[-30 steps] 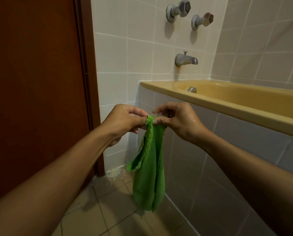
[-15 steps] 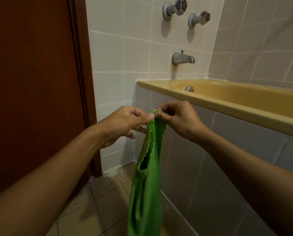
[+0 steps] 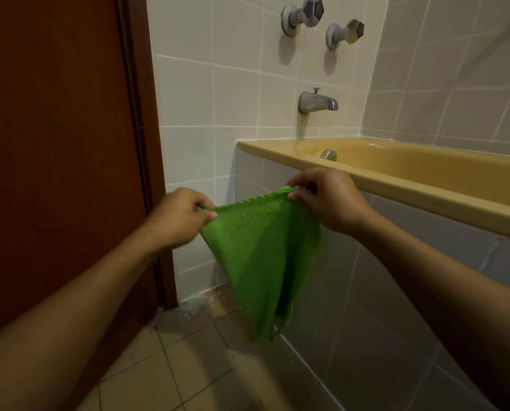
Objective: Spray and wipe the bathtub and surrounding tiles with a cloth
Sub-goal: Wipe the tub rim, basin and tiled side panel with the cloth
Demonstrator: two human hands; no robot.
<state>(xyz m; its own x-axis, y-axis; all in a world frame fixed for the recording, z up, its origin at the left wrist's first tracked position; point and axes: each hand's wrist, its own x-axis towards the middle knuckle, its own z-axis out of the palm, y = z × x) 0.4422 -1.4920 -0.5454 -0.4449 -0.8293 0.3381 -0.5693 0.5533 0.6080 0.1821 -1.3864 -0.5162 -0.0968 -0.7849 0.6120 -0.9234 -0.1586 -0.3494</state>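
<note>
A green cloth [image 3: 262, 256] hangs in the air in front of the tub's tiled side panel [image 3: 381, 292]. My left hand [image 3: 178, 216] pinches its left top corner and my right hand [image 3: 328, 197] pinches its right top corner, so the top edge is stretched between them. The rest of the cloth droops to a point above the floor. The yellow bathtub [image 3: 411, 185] runs along the right, its rim just behind my right hand. White wall tiles [image 3: 233, 93] surround it. No spray bottle is in view.
A metal spout [image 3: 316, 101] and two tap handles [image 3: 302, 12] [image 3: 345, 32] stick out of the wall above the tub's end. A dark red door [image 3: 55, 143] fills the left. White crumbs or residue [image 3: 194, 304] lie on the floor tiles at the door frame's foot.
My hands were together, pinching the bunched top of the cloth. They have moved apart, and the cloth's top edge is spread open between them.
</note>
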